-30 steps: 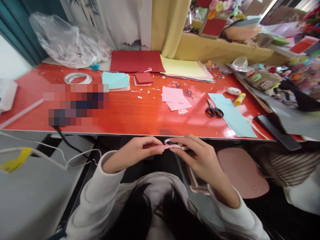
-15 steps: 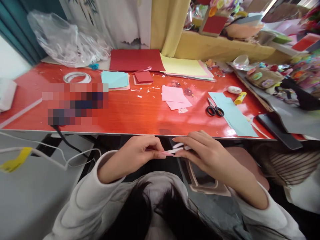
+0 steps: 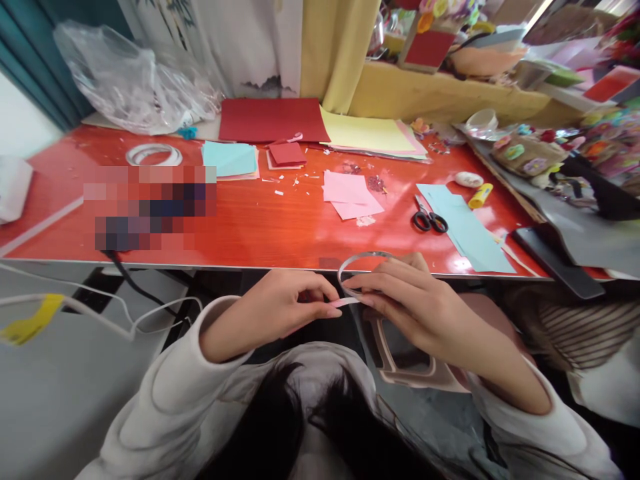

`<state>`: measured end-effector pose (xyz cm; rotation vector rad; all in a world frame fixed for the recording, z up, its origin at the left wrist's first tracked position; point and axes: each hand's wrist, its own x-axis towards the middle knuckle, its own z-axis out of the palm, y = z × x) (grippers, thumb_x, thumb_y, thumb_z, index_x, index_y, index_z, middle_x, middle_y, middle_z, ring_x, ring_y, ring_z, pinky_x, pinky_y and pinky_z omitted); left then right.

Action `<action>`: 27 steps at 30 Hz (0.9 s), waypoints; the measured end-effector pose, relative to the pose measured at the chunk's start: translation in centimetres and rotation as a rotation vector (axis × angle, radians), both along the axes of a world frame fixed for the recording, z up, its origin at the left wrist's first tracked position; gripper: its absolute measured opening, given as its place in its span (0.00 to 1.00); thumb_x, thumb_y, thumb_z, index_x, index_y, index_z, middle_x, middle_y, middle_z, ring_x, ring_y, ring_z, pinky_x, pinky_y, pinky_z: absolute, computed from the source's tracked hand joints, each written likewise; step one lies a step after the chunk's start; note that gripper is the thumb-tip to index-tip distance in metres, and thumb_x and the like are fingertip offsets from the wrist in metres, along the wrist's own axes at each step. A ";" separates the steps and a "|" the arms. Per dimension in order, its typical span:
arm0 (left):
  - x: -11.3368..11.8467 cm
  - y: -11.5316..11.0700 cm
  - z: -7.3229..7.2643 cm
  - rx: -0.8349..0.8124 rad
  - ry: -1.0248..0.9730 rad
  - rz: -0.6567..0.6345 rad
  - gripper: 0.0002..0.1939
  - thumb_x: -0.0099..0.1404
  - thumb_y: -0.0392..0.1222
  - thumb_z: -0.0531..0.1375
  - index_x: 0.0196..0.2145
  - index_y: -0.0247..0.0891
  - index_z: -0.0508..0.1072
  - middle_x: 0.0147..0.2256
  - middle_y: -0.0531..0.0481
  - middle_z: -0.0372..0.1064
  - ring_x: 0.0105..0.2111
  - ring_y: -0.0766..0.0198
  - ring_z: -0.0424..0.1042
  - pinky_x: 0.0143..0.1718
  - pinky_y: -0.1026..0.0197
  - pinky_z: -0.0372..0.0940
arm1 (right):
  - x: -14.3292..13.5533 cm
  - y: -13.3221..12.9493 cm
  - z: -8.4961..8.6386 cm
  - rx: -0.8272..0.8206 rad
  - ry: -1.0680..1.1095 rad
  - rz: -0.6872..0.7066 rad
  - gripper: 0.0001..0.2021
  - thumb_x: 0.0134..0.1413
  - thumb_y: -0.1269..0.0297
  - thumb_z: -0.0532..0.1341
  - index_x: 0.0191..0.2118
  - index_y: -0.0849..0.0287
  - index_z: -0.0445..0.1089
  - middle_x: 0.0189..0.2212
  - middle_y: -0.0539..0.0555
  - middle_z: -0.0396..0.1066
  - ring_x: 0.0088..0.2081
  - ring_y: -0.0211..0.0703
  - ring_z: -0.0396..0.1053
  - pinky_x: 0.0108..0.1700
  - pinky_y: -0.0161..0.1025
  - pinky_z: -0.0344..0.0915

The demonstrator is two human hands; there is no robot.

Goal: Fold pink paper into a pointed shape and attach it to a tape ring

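Left hand (image 3: pixel 283 301) and right hand (image 3: pixel 419 293) were both pinched on the thin, white, curled strip (image 3: pixel 349 301). Uneven pull risked creasing it.

Straight ahead of the fingers (image 3: pixel 385 283), pink paper sheets (image 3: pixel 345 188) overlap on the red worktop (image 3: pixel 260 230). Ahead and to the right of the fingers, black-handled scissors (image 3: pixel 426 213) lie at the edge of light blue sheets (image 3: pixel 467 230), with a small yellow tube (image 3: pixel 481 196) just beyond. Ahead-left of the fingers sits a light blue paper stack (image 3: pixel 229 160), near a dark red square (image 3: pixel 287 153). Farthest beyond the fingers, large dark red paper (image 3: pixel 273 120) touches yellow sheets (image 3: pixel 367 132); a clear plastic bag (image 3: pixel 135 87) rests farther left.
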<state>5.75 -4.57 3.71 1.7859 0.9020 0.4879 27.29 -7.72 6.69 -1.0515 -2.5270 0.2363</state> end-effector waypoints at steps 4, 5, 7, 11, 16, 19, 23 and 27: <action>0.4 0.1 0.4 -0.010 -0.037 0.075 0.10 0.58 0.47 0.62 0.26 0.37 0.73 0.25 0.54 0.70 0.25 0.69 0.66 0.28 0.67 0.58 | 0.1 0.3 0.0 -0.015 0.026 -0.001 0.12 0.65 0.67 0.49 0.49 0.57 0.66 0.38 0.54 0.74 0.39 0.41 0.70 0.41 0.40 0.57; 0.4 0.1 0.4 -0.008 -0.046 0.089 0.10 0.57 0.46 0.62 0.26 0.37 0.73 0.25 0.54 0.70 0.26 0.69 0.66 0.28 0.67 0.59 | 0.3 0.4 -0.1 -0.055 0.042 -0.002 0.13 0.66 0.66 0.48 0.49 0.56 0.66 0.38 0.54 0.74 0.38 0.40 0.70 0.42 0.41 0.58; 0.4 0.3 0.3 -0.054 -0.067 0.096 0.10 0.58 0.46 0.62 0.26 0.36 0.72 0.23 0.54 0.67 0.23 0.71 0.63 0.24 0.67 0.56 | 0.6 0.7 -0.2 -0.165 0.087 -0.017 0.15 0.66 0.64 0.47 0.51 0.54 0.67 0.34 0.52 0.75 0.35 0.40 0.70 0.42 0.41 0.60; 0.0 0.5 -0.4 -0.238 -0.146 0.105 0.11 0.57 0.47 0.62 0.26 0.36 0.70 0.16 0.58 0.58 0.17 0.73 0.55 0.18 0.68 0.50 | 1.2 1.0 -0.7 -0.350 0.192 -0.077 0.16 0.61 0.56 0.54 0.52 0.52 0.67 0.38 0.53 0.75 0.39 0.43 0.70 0.42 0.39 0.65; -0.1 0.2 -0.5 -0.247 -0.150 0.123 0.12 0.58 0.46 0.62 0.25 0.35 0.69 0.16 0.57 0.59 0.17 0.74 0.56 0.19 0.68 0.50 | 1.2 0.7 -1.0 -0.266 0.226 -0.177 0.11 0.60 0.63 0.56 0.48 0.51 0.69 0.41 0.51 0.75 0.40 0.41 0.71 0.41 0.38 0.65; 0.1 0.3 -0.4 -0.246 -0.193 0.124 0.12 0.57 0.46 0.62 0.25 0.35 0.69 0.17 0.57 0.60 0.17 0.74 0.57 0.19 0.69 0.51 | 0.6 1.0 -1.1 -0.051 0.140 -0.163 0.11 0.61 0.68 0.56 0.47 0.53 0.68 0.41 0.52 0.75 0.40 0.42 0.71 0.45 0.42 0.62; 0.4 1.2 -1.5 -0.243 -0.298 0.143 0.09 0.56 0.45 0.64 0.31 0.36 0.74 0.26 0.51 0.72 0.26 0.68 0.71 0.29 0.67 0.65 | -0.1 2.4 -2.6 0.135 0.057 -0.128 0.13 0.63 0.70 0.52 0.51 0.57 0.66 0.47 0.57 0.73 0.47 0.46 0.69 0.52 0.47 0.58; 0.7 1.9 -3.1 -0.388 -0.359 0.213 0.11 0.55 0.43 0.65 0.35 0.34 0.76 0.33 0.46 0.76 0.32 0.62 0.76 0.39 0.60 0.70 | 1.3 4.3 -4.9 0.020 0.058 -0.117 0.20 0.62 0.64 0.54 0.59 0.59 0.58 0.57 0.59 0.64 0.58 0.47 0.61 0.57 0.48 0.58</action>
